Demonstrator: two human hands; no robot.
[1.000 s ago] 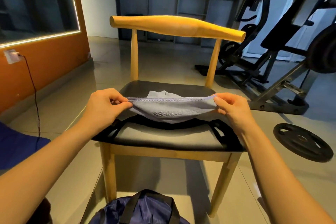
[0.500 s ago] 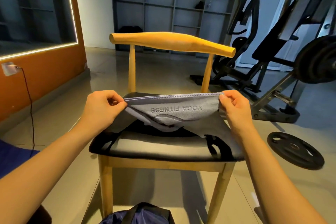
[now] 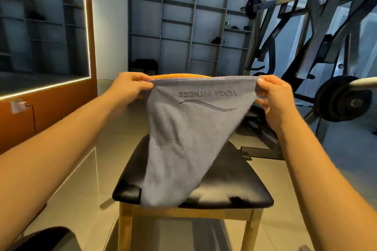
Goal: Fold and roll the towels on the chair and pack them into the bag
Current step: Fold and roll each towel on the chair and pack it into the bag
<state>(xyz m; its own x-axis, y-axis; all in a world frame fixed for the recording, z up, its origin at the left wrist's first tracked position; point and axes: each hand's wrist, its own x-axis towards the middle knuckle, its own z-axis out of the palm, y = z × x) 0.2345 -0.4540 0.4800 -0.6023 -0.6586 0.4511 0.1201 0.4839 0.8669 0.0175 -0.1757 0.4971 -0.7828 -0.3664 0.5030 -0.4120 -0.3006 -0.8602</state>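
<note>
Both hands are up in the middle of the frame and the towel (image 3: 187, 138) is stretched between them. My left hand (image 3: 130, 85) pinches the top hem at its left corner, fingers curled over the edge, and my right hand (image 3: 275, 98) pinches the right corner, thumb on top and some cloth bunched in the palm below. The hem runs taut and nearly level from one grip to the other. Just under it sits the woven lettering, which reads backwards from here, with a wavy line beneath. From there the grey-blue cloth hangs and narrows towards the lower centre of the frame, down to the front left edge of the chair (image 3: 234, 179) seat. That end is blurred, so I cannot tell whether it rests on the black cushion or only brushes it. The chair's wooden backrest peeks out as an orange sliver right behind the hem, and the pale legs show at the bottom. In the upper left is a mirror (image 3: 40, 26) framed by a lit strip, and grey shelving (image 3: 183, 26) fills the upper centre. At the right is a weight rack with a black plate (image 3: 342, 102) on its bar, well apart from the chair.
</note>
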